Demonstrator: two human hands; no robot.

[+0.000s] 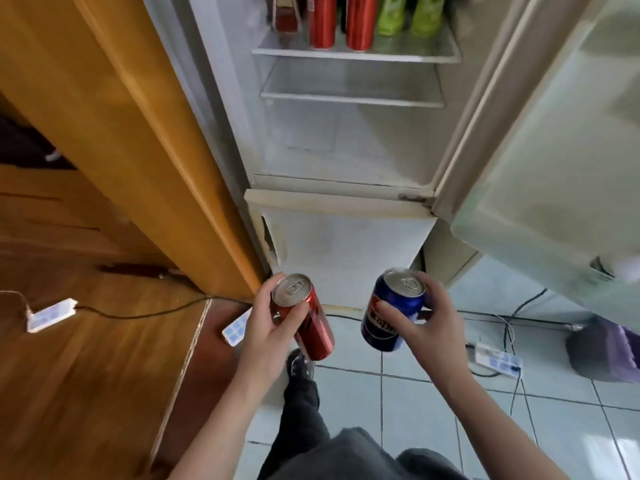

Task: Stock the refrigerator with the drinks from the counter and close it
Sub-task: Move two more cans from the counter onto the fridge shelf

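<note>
My left hand grips a slim red can, tilted with its top toward the fridge. My right hand grips a blue can, also tilted. Both are held low in front of the closed lower fridge door. Above it the refrigerator stands with its upper compartment exposed. Its top shelf carries two red cans, two green bottles and a dark red carton. The shelf below is bare. The open upper door swings out at the right.
A wooden cabinet side stands close on the left of the fridge. Cables and a power strip lie on the tiled floor at the right, beside a purple-and-grey object. Another power strip lies on the wooden floor at the left. My leg is below.
</note>
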